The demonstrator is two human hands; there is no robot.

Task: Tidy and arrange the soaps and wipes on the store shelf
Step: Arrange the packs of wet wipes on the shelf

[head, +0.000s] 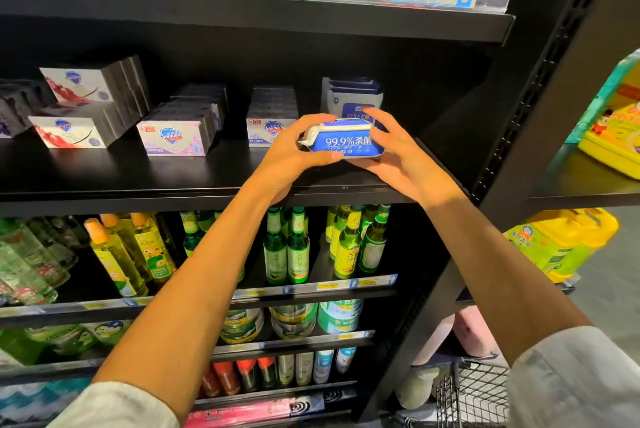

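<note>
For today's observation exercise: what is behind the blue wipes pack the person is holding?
Behind the held wipes pack stand more wipes packs, upright at the back of the shelf. The pack and the right hand cover their lower parts, so their number is unclear.

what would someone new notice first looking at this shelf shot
Both hands, left and right, grip a blue and white soft pack of wipes at the centre, just above the black metal shelf. Behind it stand more blue wipes packs; to the left sit rows of white boxed soaps.

Bare forearms; pale grey sleeves pushed up near both elbows.
</note>
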